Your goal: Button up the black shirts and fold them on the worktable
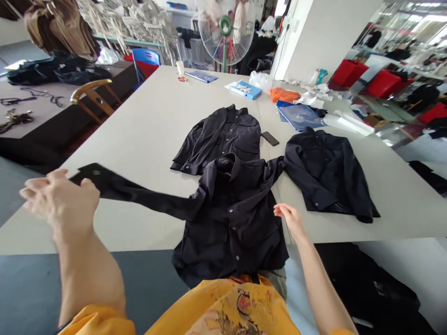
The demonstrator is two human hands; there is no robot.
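Observation:
A dark button-front jacket (213, 232) lies face up at the near table edge, its lower part hanging over the edge against my body. Its sleeve stretches out to the left, and my left hand (61, 200), blurred by motion, is closed around the cuff end (91, 176). My right hand (292, 221) hovers by the jacket's right side, fingers loosely bent and a little apart, with nothing visible in them. The jacket's other sleeve (274, 170) points up and right toward a second dark jacket.
Another dark jacket (226, 130) lies beyond mine, and one more (324, 163) to the right. Between them is a black phone (270, 138). Farther back are a blue box (246, 90), blue plastic folders (300, 115), orange cloth (283, 95), scissors (183, 80) and a standing fan (225, 32).

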